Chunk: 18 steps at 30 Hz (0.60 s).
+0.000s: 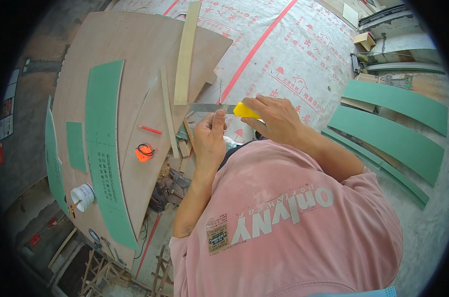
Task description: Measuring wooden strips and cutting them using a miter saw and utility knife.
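Observation:
A tool with a yellow handle (245,111) and a flat metal blade (202,107) lies crosswise in front of my chest; I cannot make out its exact kind. The fingers of my right hand (279,116) are wrapped around the handle. Under the blade my left hand (210,136) is closed, its thumb raised against the metal near the handle. A thin dark upright piece shows just above that thumb, too small to name. Beyond the blade's left end a pale wooden strip (186,54) rests on the brown board (150,44).
Green panels (104,128) lie on the board with a red pencil (150,129), an orange tool with a dark cord (144,152) and a white bucket (83,196). A narrower wood strip (167,109) lies nearer. More green panels (390,138) lie on the covered floor (284,39) at right.

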{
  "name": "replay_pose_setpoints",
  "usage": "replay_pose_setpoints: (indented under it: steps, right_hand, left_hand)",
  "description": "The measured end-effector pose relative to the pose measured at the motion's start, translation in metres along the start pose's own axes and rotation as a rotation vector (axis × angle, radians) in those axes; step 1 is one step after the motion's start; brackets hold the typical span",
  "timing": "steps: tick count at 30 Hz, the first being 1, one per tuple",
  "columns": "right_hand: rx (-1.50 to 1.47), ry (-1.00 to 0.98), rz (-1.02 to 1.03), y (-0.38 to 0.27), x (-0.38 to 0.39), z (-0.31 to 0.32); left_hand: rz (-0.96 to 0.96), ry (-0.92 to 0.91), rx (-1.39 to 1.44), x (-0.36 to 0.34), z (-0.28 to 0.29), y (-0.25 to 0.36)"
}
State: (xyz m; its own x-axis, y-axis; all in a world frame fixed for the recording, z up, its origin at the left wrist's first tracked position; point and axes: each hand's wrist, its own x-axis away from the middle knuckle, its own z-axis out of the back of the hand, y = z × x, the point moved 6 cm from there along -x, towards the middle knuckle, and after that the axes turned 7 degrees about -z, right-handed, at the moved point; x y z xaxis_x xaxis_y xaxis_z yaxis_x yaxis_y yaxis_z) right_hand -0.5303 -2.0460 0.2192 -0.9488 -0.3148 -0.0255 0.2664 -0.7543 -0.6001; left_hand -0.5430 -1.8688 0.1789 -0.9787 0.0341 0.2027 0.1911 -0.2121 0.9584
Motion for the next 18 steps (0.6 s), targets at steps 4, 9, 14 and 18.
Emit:
replay_pose_setpoints:
  steps: [4,9,14,18]
  right_hand:
    - [-0.005,-0.006,0.011,-0.002,0.0,-0.001]
    - [0.0,0.0,0.014,-0.004,0.001,-0.001]
    - [-0.004,-0.03,0.011,-0.004,0.004,-0.006]
    - [0.024,-0.066,0.001,-0.003,0.007,-0.011]
  left_hand:
    - [-0.005,0.001,0.003,0.001,0.002,-0.001]
    - [0.022,-0.016,0.002,0.003,0.004,-0.011]
    - [0.126,-0.05,0.188,0.006,0.001,-0.013]
    - [0.181,-0.071,0.287,0.013,0.0,-0.016]
